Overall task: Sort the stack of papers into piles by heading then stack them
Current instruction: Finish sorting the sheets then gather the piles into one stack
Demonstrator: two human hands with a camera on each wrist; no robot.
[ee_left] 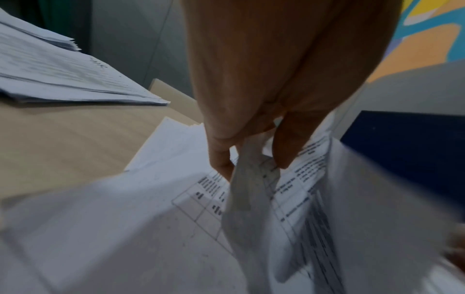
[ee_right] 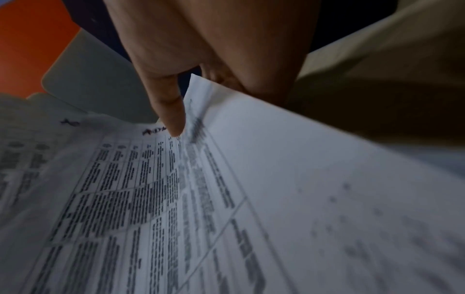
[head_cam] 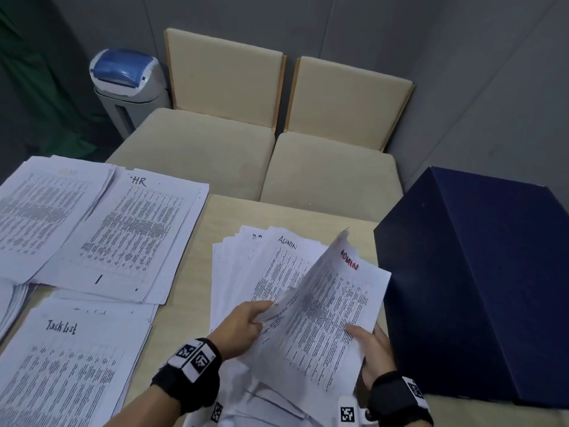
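Note:
A fanned stack of printed sheets (head_cam: pixel 271 266) lies on the table in front of me, with ADMIN in black on its top page. Raised off it is a curling sheet headed ADMIN in red (head_cam: pixel 332 306). My left hand (head_cam: pixel 246 322) pinches that paper's left edge between thumb and fingers (ee_left: pixel 221 159). My right hand (head_cam: pixel 374 349) grips its lower right edge, thumb (ee_right: pixel 171 117) on top and fingers underneath. Sorted piles lie to the left: an HR pile (head_cam: pixel 132 229), a Task List pile (head_cam: pixel 67 365) and a third pile (head_cam: pixel 40 211) whose heading I cannot read.
An open dark blue folder (head_cam: pixel 477 288) covers the table's right side, close to my right hand. Bare table (head_cam: pixel 234 211) shows between the HR pile and the fanned stack. Two beige chairs (head_cam: pixel 215 143) and a grey bin (head_cam: pixel 126 78) stand beyond the table.

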